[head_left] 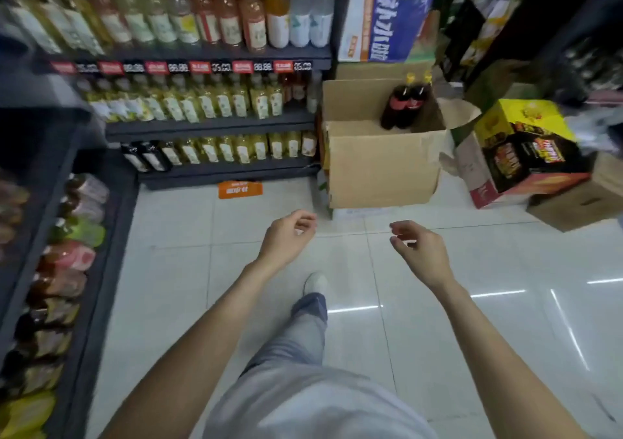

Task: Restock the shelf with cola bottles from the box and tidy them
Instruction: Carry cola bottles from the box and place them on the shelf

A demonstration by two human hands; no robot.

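**Cola bottles upright in an open box, both hands empty**

Cola bottles (406, 106), two of them side by side, stand upright in an open cardboard box (382, 165) on the floor ahead, long axes vertical, yellow caps pointing up. Their lower ends are hidden behind the box's front wall, and the red labels are too blurred to read.

Nearer the camera, the left hand (286, 236) and the right hand (419, 251) hang in the air above pale floor tiles (175, 270), well apart from the box. Both have loosely curled fingers and hold nothing.

To the left of the box, dark shelves (209, 125) carry rows of yellowish and clear bottles, blurred by motion; the price tags (182, 66) cannot be read. Another shelf (50, 270) of bottles at far left is cut off by the frame edge. A yellow and black carton (526, 148) sits right of the box. One trouser leg and a white shoe (315, 283) show below the hands.
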